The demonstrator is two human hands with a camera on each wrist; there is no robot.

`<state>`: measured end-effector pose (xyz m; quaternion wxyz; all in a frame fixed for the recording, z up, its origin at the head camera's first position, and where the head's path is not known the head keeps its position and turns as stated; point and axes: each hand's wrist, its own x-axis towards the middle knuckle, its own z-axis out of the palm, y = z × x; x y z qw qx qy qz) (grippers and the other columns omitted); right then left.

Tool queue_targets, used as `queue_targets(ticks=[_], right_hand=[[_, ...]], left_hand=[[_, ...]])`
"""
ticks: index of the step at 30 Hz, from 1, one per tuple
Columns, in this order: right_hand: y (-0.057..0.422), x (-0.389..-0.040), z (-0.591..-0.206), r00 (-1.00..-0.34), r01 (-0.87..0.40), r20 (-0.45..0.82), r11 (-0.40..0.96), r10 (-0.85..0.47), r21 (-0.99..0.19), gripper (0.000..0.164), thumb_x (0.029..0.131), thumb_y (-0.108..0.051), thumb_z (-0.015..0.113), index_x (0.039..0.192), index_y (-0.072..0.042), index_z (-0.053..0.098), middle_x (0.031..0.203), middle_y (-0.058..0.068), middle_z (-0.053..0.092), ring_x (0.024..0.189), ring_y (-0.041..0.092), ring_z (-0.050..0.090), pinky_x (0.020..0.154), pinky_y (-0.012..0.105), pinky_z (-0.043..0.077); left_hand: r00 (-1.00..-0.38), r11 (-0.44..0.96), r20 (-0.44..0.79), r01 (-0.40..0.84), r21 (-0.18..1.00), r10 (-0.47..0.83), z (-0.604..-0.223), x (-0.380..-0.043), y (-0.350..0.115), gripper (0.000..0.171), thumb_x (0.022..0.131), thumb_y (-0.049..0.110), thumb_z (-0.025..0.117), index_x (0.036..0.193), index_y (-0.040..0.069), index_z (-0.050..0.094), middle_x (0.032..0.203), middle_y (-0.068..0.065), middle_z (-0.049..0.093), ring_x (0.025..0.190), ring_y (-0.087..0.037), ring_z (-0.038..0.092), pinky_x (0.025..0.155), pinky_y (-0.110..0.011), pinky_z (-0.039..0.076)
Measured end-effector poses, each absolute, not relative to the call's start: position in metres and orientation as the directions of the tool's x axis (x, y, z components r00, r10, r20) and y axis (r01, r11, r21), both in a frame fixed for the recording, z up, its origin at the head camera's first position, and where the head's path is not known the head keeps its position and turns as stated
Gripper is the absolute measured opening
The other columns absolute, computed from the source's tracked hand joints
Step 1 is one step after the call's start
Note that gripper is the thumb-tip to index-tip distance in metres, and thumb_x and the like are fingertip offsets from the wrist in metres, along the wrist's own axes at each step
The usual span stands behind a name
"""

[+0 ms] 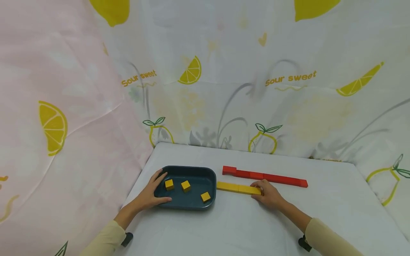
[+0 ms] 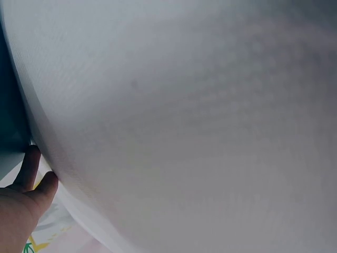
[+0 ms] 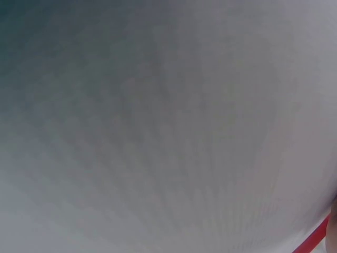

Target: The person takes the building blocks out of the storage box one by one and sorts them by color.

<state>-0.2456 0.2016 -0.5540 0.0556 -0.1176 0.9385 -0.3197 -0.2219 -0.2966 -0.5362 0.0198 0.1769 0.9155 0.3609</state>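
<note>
My left hand (image 1: 148, 193) rests at the left end of a dark blue-grey tray (image 1: 192, 205), its fingers and thumb spread over the rim. Inside the tray lie three yellow cubes: one on the left (image 1: 169, 184), one in the middle (image 1: 185, 186) and one near the right corner (image 1: 205, 197). A row of long yellow blocks (image 1: 228, 186) runs rightward from the tray's right side. At the row's right end, my right hand (image 1: 269, 195) pinches the end yellow block (image 1: 248, 190) between thumb and fingers. The left wrist view shows left fingers (image 2: 46, 190) against the white cloth's edge.
Behind the yellow row runs a red row (image 1: 278, 179), with raised red blocks at its left end (image 1: 229, 170) and middle (image 1: 256, 175). White cloth covers the table (image 1: 240, 227). A lemon-print curtain (image 1: 224, 106) hangs behind it and at the left.
</note>
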Motion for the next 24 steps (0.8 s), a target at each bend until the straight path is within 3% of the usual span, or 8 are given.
queue_targets(ticks=[10, 19, 24], right_hand=[[0.202, -0.243, -0.553, -0.966, -0.182, -0.031, 0.76, -0.257, -0.624, 0.036, 0.082, -0.018, 0.081, 0.115, -0.015, 0.067, 0.101, 0.001, 0.056, 0.085, 0.014, 0.049, 0.069, 0.019, 0.046], [0.205, -0.237, -0.554, -0.976, -0.157, -0.015, 0.743, -0.219, -0.65, 0.071, 0.076, -0.018, 0.086, 0.136, -0.006, 0.05, 0.109, 0.009, 0.058, 0.078, 0.014, 0.05, 0.063, 0.018, 0.049], [0.21, -0.228, -0.551, -0.984, -0.102, -0.041, 0.732, -0.174, -0.674, 0.082, 0.074, -0.02, 0.087, 0.142, -0.007, 0.043, 0.121, 0.014, 0.053, 0.07, 0.014, 0.05, 0.059, 0.019, 0.05]], left_hand=[[-0.938, 0.683, 0.088, 0.306, 0.663, 0.334, -0.537, -0.221, -0.297, 0.1, 0.078, 0.044, 0.081, 0.157, 0.012, 0.027, 0.165, -0.018, 0.007, 0.146, -0.048, 0.019, 0.106, -0.074, 0.028], [-0.942, 0.684, 0.077, 0.292, 0.669, 0.327, -0.539, -0.22, -0.297, 0.101, 0.078, 0.045, 0.08, 0.157, 0.014, 0.026, 0.165, -0.017, 0.006, 0.146, -0.047, 0.019, 0.106, -0.074, 0.027], [-0.941, 0.679, 0.075, 0.292, 0.673, 0.33, -0.538, -0.221, -0.297, 0.101, 0.079, 0.046, 0.08, 0.158, 0.017, 0.025, 0.166, -0.016, 0.006, 0.147, -0.046, 0.018, 0.107, -0.075, 0.027]])
